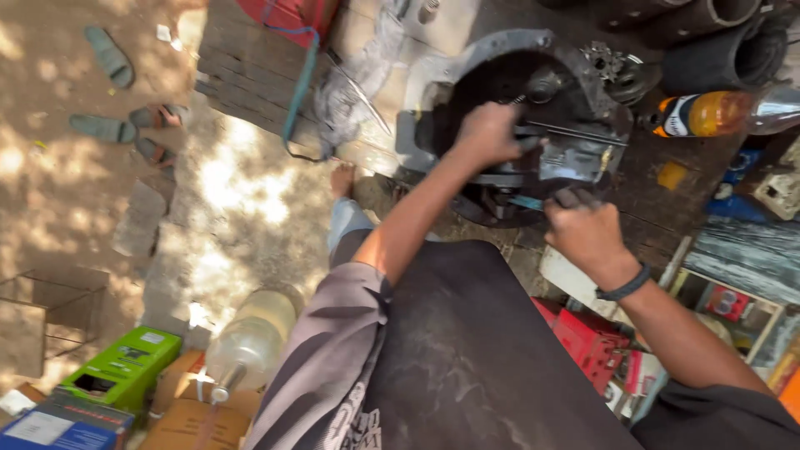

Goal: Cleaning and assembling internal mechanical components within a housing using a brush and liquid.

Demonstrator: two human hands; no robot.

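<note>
Head view: looks down on a person bent over a dark, greasy metal housing that sits on a wooden work surface ahead of the body.
Housing: round and bell-shaped, open side up, with a smaller gear assembly touching its far right rim.
Left hand: curled into a fist inside the housing's open mouth, apparently gripping a part or tool there; what it grips is hidden by the knuckles.
Right hand: clenched at the housing's near right edge, fingers wrapped round a grey metal piece; a dark band sits on the wrist.
Key relation: the housing lies straight ahead of both hands, its width running left to right; the left hand is deeper in, over the centre, while the right hand stays at the near rim, closer to the body.
Thin rod: lies across the housing between the two hands, running left to right.
Around: an orange-drink bottle lies on its side to the right, well apart from the hands; sandals rest on the sunlit ground to the left; a green box and a clear plastic bottle sit near the person's left side.
</note>
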